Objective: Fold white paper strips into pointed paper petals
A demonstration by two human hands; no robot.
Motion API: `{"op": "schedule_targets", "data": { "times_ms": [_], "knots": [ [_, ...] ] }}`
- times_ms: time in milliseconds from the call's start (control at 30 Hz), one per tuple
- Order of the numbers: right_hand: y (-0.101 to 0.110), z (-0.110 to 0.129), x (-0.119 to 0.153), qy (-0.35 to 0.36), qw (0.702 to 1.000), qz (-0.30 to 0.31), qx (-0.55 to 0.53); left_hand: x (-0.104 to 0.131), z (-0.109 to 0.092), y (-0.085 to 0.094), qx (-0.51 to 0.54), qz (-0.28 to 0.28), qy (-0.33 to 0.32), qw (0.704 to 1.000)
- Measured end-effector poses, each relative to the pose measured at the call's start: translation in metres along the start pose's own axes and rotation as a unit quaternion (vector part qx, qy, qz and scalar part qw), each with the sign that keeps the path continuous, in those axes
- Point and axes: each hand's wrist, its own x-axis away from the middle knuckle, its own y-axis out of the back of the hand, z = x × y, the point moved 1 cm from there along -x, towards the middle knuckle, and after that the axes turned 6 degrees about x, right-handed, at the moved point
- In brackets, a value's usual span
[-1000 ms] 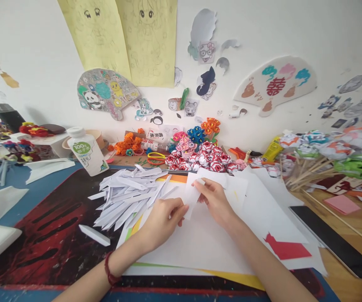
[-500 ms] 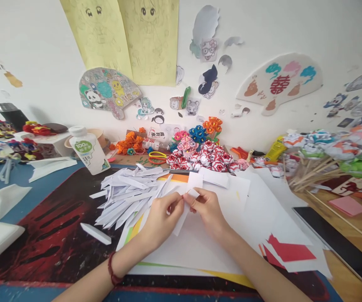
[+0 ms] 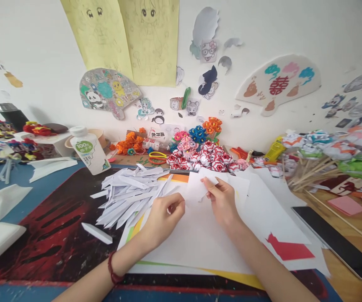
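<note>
My right hand (image 3: 224,202) pinches a small white paper piece (image 3: 211,181) between thumb and fingers, above the white sheets. Just left of it, my left hand (image 3: 165,218) is closed, thumb against curled fingers; whether anything small is in them I cannot make out. A wide pile of folded white paper strips (image 3: 130,195) lies beyond and left of my left hand. One loose folded strip (image 3: 96,233) rests apart on the dark mat. Under both hands are stacked white paper sheets (image 3: 200,247), with coloured edges showing.
A white bottle (image 3: 89,151) stands behind the strips. Red and white paper flowers (image 3: 212,157) line the back by the wall. To the right lie a red paper scrap (image 3: 290,251), a black phone (image 3: 338,243) and thin wooden sticks (image 3: 313,173). A dark red mat (image 3: 55,226) covers the left.
My hands have come apart. The right one moved right and slightly away with the white paper, while the left stayed nearly in place. The white strip hanging between them no longer shows there.
</note>
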Motion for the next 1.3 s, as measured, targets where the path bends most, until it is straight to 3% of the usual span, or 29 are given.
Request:
{"op": "schedule_targets", "data": {
  "times_ms": [167,300,400,533,700,833,1033,1300],
  "knots": [
    [0.0,0.0,-0.002,-0.027,0.999,-0.01,-0.041,-0.002,0.003,0.003,0.011,-0.043,0.016,0.999],
    [-0.006,0.001,0.004,-0.011,0.999,0.029,-0.014,-0.004,0.007,0.001,0.007,-0.022,0.025,0.999],
    [-0.007,0.003,0.006,-0.005,0.996,0.091,0.024,-0.004,0.012,0.003,-0.019,-0.062,0.023,0.998],
    [-0.008,0.0,0.007,-0.049,0.972,0.213,0.084,-0.007,0.019,0.012,-0.002,-0.142,0.025,0.989],
    [-0.013,-0.001,0.015,-0.052,0.943,0.304,0.127,-0.009,0.016,0.012,0.007,-0.089,0.034,0.995],
    [-0.015,0.0,0.016,-0.032,0.937,0.319,0.137,-0.004,0.011,0.005,0.004,-0.043,0.026,0.999],
    [-0.013,-0.004,0.015,-0.081,0.932,0.338,0.107,-0.002,0.009,0.006,0.009,-0.039,0.026,0.999],
    [-0.012,0.003,0.013,-0.101,0.94,0.316,0.083,-0.009,0.013,0.027,0.077,-0.179,0.027,0.98]
  ]
}}
